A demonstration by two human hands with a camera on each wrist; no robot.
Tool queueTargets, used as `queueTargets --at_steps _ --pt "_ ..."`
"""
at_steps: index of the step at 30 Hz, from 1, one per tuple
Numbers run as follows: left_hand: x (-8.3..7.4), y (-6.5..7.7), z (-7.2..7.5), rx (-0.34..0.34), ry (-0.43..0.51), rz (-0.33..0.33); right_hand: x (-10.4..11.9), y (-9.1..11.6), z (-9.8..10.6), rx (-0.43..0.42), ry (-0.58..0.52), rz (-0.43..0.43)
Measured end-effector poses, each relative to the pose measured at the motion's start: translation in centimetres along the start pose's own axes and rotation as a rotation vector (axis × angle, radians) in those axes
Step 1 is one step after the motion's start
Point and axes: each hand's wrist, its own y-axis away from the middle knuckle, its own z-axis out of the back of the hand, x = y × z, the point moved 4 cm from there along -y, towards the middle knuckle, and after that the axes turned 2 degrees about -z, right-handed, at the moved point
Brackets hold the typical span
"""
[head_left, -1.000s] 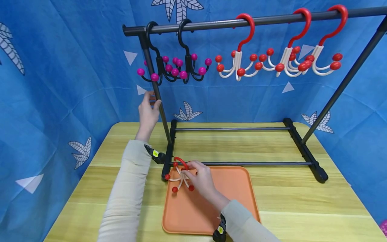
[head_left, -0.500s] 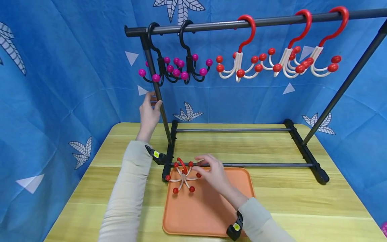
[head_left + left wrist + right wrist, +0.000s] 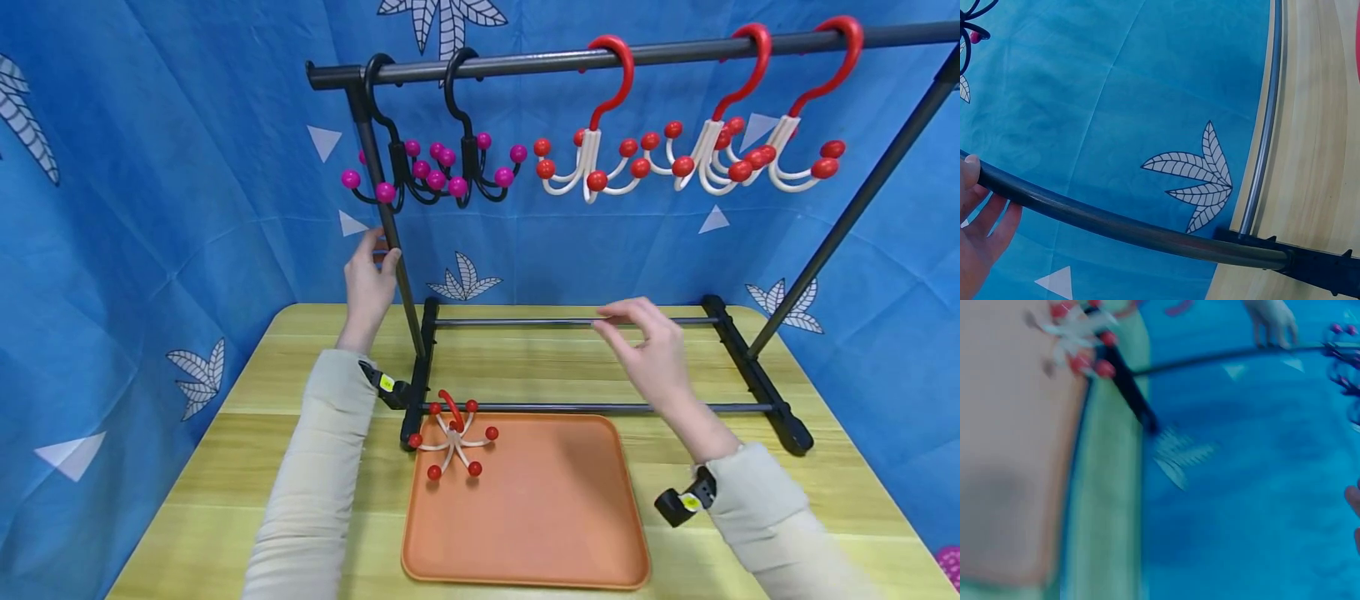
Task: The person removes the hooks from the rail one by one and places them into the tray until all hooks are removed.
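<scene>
My left hand point(image 3: 369, 287) grips the left upright pole point(image 3: 409, 304) of a black garment rack. In the left wrist view, the thumb lies on one side of that pole and the fingers on the other. My right hand point(image 3: 654, 354) holds nothing, its thumb and fingers apart and bent, raised over the right half of the rack's base. A white multi-arm hanger point(image 3: 453, 439) with a red hook and red ball tips rests on the back left corner of the orange tray point(image 3: 525, 525). It shows blurred in the right wrist view.
Two black hangers with magenta balls point(image 3: 469, 158) hang at the left of the top rail point(image 3: 525, 64). Three red-hooked white hangers point(image 3: 591, 154) hang farther right. The rack's front crossbar point(image 3: 570, 408) runs just behind the tray. A blue patterned cloth point(image 3: 225, 167) stands behind the table.
My right hand has let go of the red-hooked hanger, leaving it on the tray, and has moved right and up. My left hand has stayed on the pole.
</scene>
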Motion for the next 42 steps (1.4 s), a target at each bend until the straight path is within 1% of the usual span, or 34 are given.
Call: queueTargets --at_steps 3,8,11,14,17,20,24,27,30,32,34,38,40,42 --pt "0.0 0.0 0.0 0.001 0.0 0.012 0.0 -2.0 2.7 -0.047 0.07 0.015" --pt "-0.1 0.0 -0.1 0.003 0.002 0.024 0.0 -4.4 6.2 -0.067 0.153 -0.021" --pt "-0.2 0.0 -0.1 0.006 0.004 0.018 0.1 -5.8 8.1 -0.101 0.182 -0.04" --pt "-0.3 0.0 -0.1 0.009 0.008 0.012 0.0 -7.3 10.0 -0.16 0.196 -0.056" --pt "-0.4 0.0 -0.1 0.012 0.015 0.016 -0.2 -8.7 11.9 -0.228 0.193 -0.123" --pt "-0.3 0.1 0.0 0.011 0.021 0.023 -0.8 -10.1 13.4 -0.289 0.199 -0.211" --pt "-0.3 0.1 0.1 0.013 0.018 0.025 -1.7 -11.8 15.0 -0.361 0.226 -0.312" --pt "-0.4 0.0 0.1 0.017 0.011 0.027 -2.3 -13.1 16.0 -0.395 0.234 -0.39" --pt "-0.4 0.0 0.0 0.022 0.014 0.033 -2.8 -14.4 16.8 -0.384 0.192 -0.484" --pt "-0.4 0.0 0.0 0.025 0.015 0.036 -3.0 -15.3 17.1 -0.351 0.141 -0.545" --pt "-0.4 0.0 0.0 0.031 0.016 0.038 -3.2 -16.1 17.3 -0.305 0.092 -0.588" --pt "-0.3 0.0 0.2 0.036 0.007 0.029 -3.5 -17.2 17.0 -0.236 0.029 -0.632" --pt "-0.3 0.1 0.3 0.041 0.003 0.027 -3.5 -17.5 16.9 -0.231 0.009 -0.641" --pt "-0.3 0.1 0.4 0.048 -0.001 0.026 -3.6 -17.6 16.8 -0.243 -0.002 -0.647"
